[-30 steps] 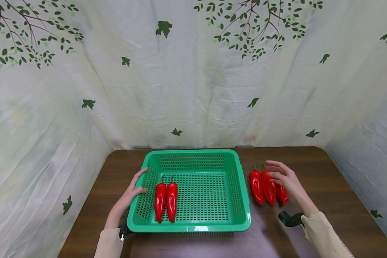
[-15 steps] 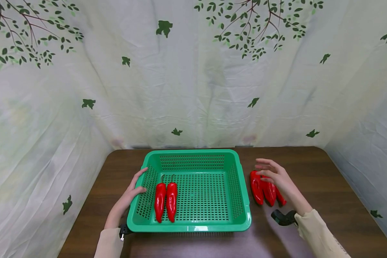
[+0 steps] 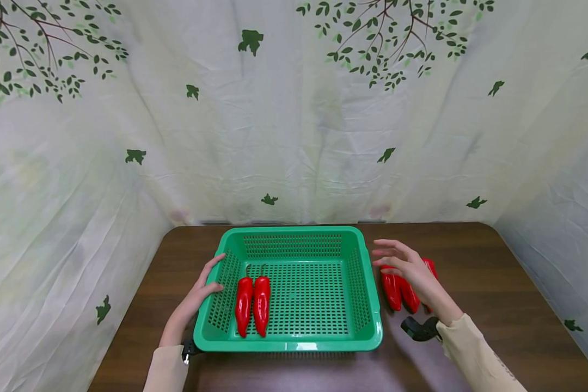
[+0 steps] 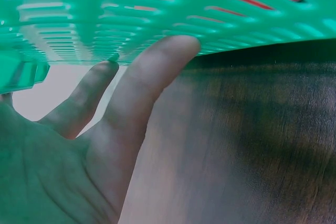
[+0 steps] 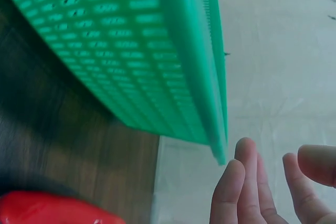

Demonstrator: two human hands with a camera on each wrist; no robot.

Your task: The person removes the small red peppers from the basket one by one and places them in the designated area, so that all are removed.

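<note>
My left hand (image 3: 197, 296) rests at the left rim of a green plastic basket (image 3: 286, 347), its thumb and fingers extended rather than curled. In the left wrist view the thumb (image 4: 152, 82) lies against the perforated green side. Two red chili peppers (image 3: 243, 307) lie side by side at the left inside the basket. To the right of the basket my right hand (image 3: 416, 275) hovers over more red chili peppers (image 3: 391, 291), partly covering them. Its fingers are spread, hold nothing, and in the right wrist view stand just apart from the basket's rim (image 5: 197, 66).
A dark brown wooden table (image 3: 475, 272) carries everything. Behind it and at both sides hangs a pale cloth (image 3: 294, 136) printed with leaves and branches. Black wrist devices (image 3: 421, 329) sit below both hands.
My right hand has moved left across the loose peppers toward the basket's right rim, uncovering the rightmost pepper's top. The left hand, basket and peppers stay as they were.
</note>
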